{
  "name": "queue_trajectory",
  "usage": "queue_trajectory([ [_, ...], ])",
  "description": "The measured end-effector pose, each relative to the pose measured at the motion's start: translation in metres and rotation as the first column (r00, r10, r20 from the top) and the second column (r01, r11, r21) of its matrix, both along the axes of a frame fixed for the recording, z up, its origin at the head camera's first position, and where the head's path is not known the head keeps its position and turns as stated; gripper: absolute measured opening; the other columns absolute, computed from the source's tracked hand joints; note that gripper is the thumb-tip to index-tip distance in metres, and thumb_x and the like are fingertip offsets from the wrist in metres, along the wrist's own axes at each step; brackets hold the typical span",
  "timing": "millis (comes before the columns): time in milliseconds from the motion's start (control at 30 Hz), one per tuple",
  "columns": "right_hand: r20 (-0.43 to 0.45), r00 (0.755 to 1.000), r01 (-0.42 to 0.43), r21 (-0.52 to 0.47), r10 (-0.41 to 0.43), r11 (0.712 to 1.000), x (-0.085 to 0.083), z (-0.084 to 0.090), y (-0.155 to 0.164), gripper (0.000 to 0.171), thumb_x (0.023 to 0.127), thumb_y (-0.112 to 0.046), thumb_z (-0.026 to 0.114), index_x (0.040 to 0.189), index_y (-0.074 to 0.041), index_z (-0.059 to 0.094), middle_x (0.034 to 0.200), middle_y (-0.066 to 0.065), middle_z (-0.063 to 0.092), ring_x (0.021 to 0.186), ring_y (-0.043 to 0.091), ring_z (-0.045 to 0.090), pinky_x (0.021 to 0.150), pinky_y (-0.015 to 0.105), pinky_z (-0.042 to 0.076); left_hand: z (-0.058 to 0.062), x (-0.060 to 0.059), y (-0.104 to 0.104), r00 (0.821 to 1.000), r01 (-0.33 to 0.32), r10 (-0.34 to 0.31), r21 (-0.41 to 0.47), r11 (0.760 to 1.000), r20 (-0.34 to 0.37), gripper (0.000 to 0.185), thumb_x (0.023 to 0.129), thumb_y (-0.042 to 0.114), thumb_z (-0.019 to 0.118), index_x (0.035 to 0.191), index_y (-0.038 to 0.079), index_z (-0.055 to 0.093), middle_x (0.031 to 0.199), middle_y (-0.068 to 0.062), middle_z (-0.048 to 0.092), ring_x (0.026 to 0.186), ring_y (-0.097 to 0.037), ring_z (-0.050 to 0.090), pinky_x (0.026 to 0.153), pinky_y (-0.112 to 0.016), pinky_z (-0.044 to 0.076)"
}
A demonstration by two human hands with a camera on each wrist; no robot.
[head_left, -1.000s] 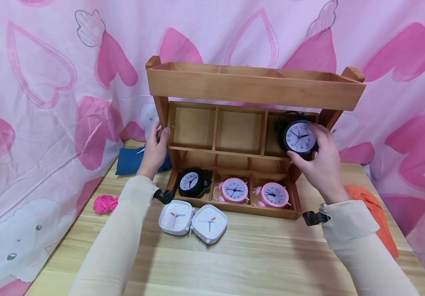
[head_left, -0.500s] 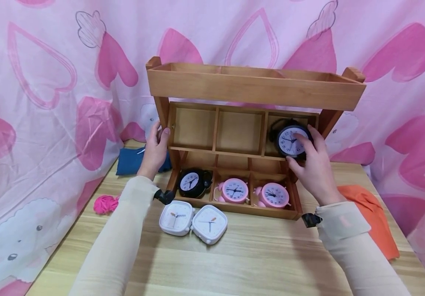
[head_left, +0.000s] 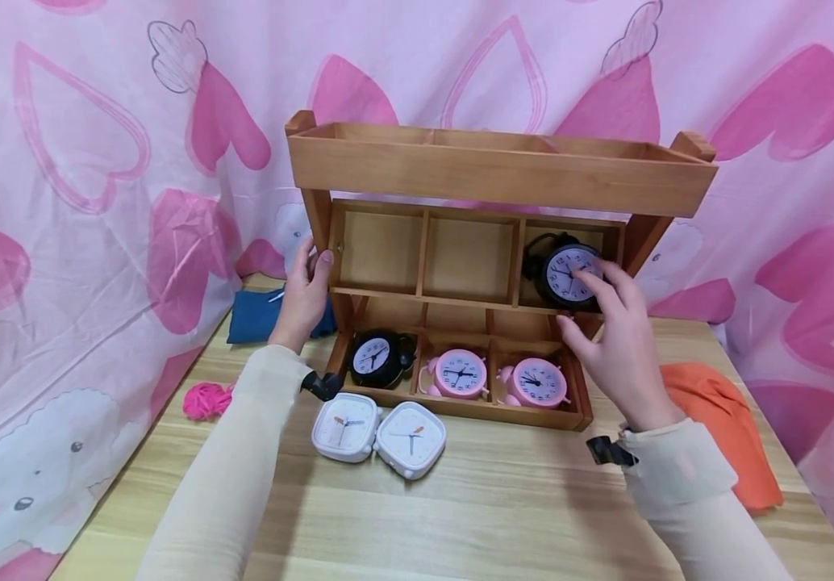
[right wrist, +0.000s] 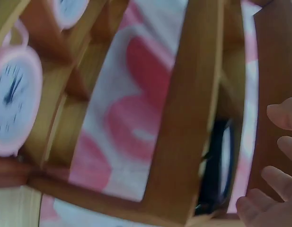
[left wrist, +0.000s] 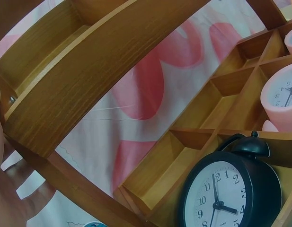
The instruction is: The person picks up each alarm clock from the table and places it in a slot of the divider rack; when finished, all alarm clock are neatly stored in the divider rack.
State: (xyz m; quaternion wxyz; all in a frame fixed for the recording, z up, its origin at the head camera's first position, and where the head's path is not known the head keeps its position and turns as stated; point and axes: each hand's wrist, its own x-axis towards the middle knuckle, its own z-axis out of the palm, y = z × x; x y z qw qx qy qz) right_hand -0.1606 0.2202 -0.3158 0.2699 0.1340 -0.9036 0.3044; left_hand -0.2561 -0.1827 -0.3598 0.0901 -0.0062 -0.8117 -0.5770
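— Black clock [head_left: 564,281] is sitting in the rack [head_left: 500,173], middle tier, right cell, bells leaning upper left. What's the right hand [head_left: 623,347] doing?
— Hovering at that clock. Fingers are spreading loosely, half bent, gripping nothing. Fingertips are overlapping the dial from the head camera; I'm not seeing enough to call contact.
— And the left hand [head_left: 304,294]?
— It's gripping the rack's left post, thumb in front, fingers reaching behind.
— Bottom tier?
— Second black clock [head_left: 373,363] is filling the left cell, one pink clock [head_left: 460,374] the middle, another pink clock [head_left: 539,382] the right.
— Rest?
— Two white clocks [head_left: 410,440] are lying side by side on the table [head_left: 504,500], just before the rack. Blue cloth [head_left: 253,315] and pink yarn [head_left: 206,400] are lying left, orange cloth [head_left: 725,440] right.
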Motion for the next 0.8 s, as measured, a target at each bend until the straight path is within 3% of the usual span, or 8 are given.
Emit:
queue_trajectory([
  [200, 0.003, 0.995, -0.098, -0.048, 0.098, 0.994, 0.023, -0.01, -0.022, 0.063, 0.081, -0.007, 0.078, 0.139, -0.007, 0.053, 0.148, 0.016, 0.045, 0.137, 0.038, 0.039, 0.109, 0.063, 0.035, 0.006, 0.003, 0.001, 1.0, 0.011, -0.011, 0.024, 1.0, 0.017, 0.064, 0.101, 0.056, 0.039, 0.157, 0.037, 0.015, 0.163, 0.004, 0.026, 0.15, -0.019, 0.028, 0.118, -0.048, 0.031],
  [367, 0.064, 0.982, -0.176, -0.073, 0.18, 0.982, 0.041, -0.041, -0.04, 0.068, 0.079, -0.01, 0.081, 0.141, -0.008, 0.051, 0.147, 0.015, 0.047, 0.136, 0.036, 0.042, 0.109, 0.061, 0.034, 0.026, 0.015, 0.008, 0.999, 0.029, -0.03, 0.038, 0.999, 0.034, 0.06, 0.106, 0.041, 0.038, 0.158, 0.025, 0.015, 0.164, -0.004, 0.025, 0.15, -0.024, 0.027, 0.119, -0.049, 0.029],
  [467, 0.153, 0.966, -0.198, -0.078, 0.208, 0.977, 0.052, -0.066, -0.052, 0.07, 0.08, -0.015, 0.082, 0.141, -0.009, 0.05, 0.145, 0.013, 0.049, 0.128, 0.031, 0.05, 0.107, 0.056, 0.042, 0.033, 0.022, 0.01, 0.999, 0.031, -0.032, 0.031, 0.999, 0.035, 0.058, 0.107, 0.038, 0.037, 0.158, 0.022, 0.016, 0.163, -0.006, 0.026, 0.15, -0.025, 0.027, 0.119, -0.049, 0.029],
  [600, 0.315, 0.918, -0.234, -0.06, 0.241, 0.97, 0.068, -0.101, -0.069, 0.075, 0.081, -0.027, 0.081, 0.145, -0.012, 0.045, 0.145, 0.01, 0.049, 0.123, 0.028, 0.055, 0.102, 0.05, 0.049, 0.035, 0.023, 0.011, 0.999, 0.028, -0.029, 0.027, 0.999, 0.044, 0.059, 0.107, 0.038, 0.037, 0.158, 0.022, 0.015, 0.163, -0.005, 0.025, 0.15, -0.024, 0.027, 0.119, -0.048, 0.03],
  [800, 0.504, 0.816, -0.256, -0.123, 0.283, 0.959, 0.079, -0.133, -0.092, 0.085, 0.079, -0.033, 0.083, 0.151, -0.016, 0.039, 0.15, 0.007, 0.044, 0.137, 0.027, 0.045, 0.114, 0.05, 0.037, 0.02, 0.012, 0.005, 0.999, 0.03, -0.031, 0.046, 0.999, 0.032, 0.061, 0.105, 0.045, 0.039, 0.158, 0.028, 0.015, 0.164, -0.003, 0.026, 0.15, -0.024, 0.027, 0.119, -0.05, 0.029],
])
